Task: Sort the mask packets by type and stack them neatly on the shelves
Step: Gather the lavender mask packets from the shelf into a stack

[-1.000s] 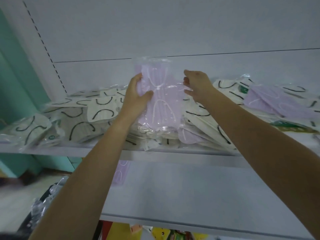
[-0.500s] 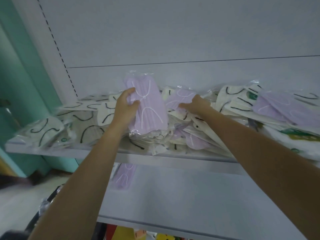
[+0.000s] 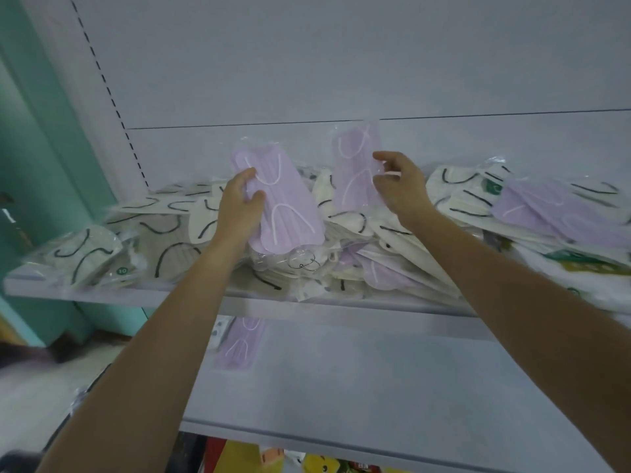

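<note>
Two purple packets are up off the heap on the upper shelf [image 3: 112,295]: the left hand [image 3: 237,204] clamps one packet [image 3: 283,203], the right hand [image 3: 401,186] pinches another [image 3: 355,165]. Slick film could slip from the fingers, or a forearm could drag loose white packets [image 3: 164,230] over the edge.

Upper shelf [image 3: 191,297] carries a loose heap of mask packets. Left hand [image 3: 239,209] grips a lilac packet [image 3: 283,213] by its left edge, tilted, its lower end resting on the heap above the shelf's middle. Right hand [image 3: 399,186] pinches a second lilac packet [image 3: 355,165] upright, raised above the heap, just right of the first. White packets with black loops [image 3: 164,230] lie flat toward the shelf's left end. More lilac packets [image 3: 546,213] lie on white ones toward its right end. One lilac packet [image 3: 240,343] lies on the lower shelf [image 3: 375,387], beneath the upper shelf's front edge.
</note>
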Demonstrator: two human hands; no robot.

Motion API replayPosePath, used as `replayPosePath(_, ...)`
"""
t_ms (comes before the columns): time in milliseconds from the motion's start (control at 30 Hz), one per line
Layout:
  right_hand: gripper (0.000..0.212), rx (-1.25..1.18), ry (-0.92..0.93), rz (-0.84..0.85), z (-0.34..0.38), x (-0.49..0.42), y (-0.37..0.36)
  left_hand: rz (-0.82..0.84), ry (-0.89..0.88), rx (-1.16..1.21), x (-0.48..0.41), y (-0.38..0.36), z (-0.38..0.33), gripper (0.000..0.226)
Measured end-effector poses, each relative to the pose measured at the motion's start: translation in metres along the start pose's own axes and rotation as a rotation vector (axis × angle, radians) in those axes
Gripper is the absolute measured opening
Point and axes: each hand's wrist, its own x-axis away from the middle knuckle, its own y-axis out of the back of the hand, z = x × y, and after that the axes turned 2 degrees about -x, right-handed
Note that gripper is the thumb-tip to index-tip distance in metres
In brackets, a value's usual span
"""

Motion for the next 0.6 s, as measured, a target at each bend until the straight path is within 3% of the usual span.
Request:
replayPosePath(133,0.038,-0.226,-0.015,0.113,0.016,0.019,0.003,0.026,-0.017,0.105,0.004,-0.008,-0.013,0.040)
replayPosePath(300,0.035,-0.142,-0.064,0.215,0.007,0.044,0.008,0.151,-0.028,0.244,0.017,-0.037,-0.039,0.045)
replayPosePath(433,0.029,0.145,0.004,0.206,0.004,0.048,0.040,0.175,-0.106,0.203,0.028,-0.064,-0.051,0.057)
replayPosePath(533,0.027,0.455,0.115,0.026,0.006,0.034,0.091,0.200,-0.150,0.230,0.036,-0.084,-0.063,0.070)
replayPosePath(600,0.032,0.664,0.029,-0.059,0.000,0.017,0.137,0.241,-0.180,0.241,0.043,-0.101,-0.075,0.073)
